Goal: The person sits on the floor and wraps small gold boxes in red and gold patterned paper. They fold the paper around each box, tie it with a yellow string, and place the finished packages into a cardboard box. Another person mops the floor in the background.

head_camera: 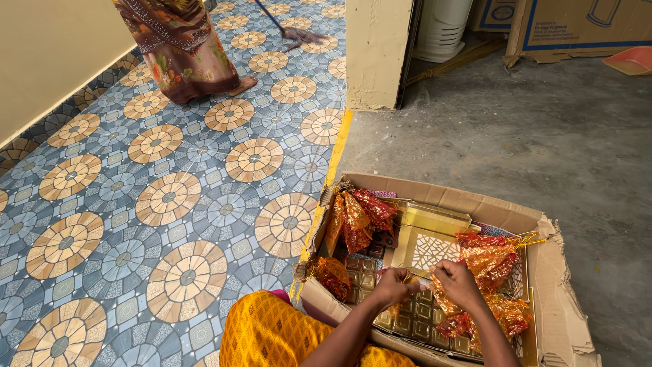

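Head view, landmark: a worn brown cardboard box [558, 299] on the grey concrete floor [530, 136]; all places are told from it.
Left hand [394, 287]: over the box's near middle, fingers pinched together on thin gold drawstrings [411, 276].
Right hand [458, 284]: just right of the left hand, fingers closed on the gathered neck of a small red-and-gold foil pouch [445, 302].
Pouch position: it hangs under the right hand, above the gold embossed trays [414, 312] lining the box.
Handling, as a judgement: light, crinkly, easily creased; best taken at the neck or strings, not the body.
Other pouches: a cluster [356, 217] at the box's far left corner, a heap [492, 261] on its right side.
Near edge: the person's yellow-orange garment [272, 336].
Beyond the box: patterned blue-and-tan floor tiles [170, 197], where another person in a floral dress [180, 47] stands with a broom [299, 35].
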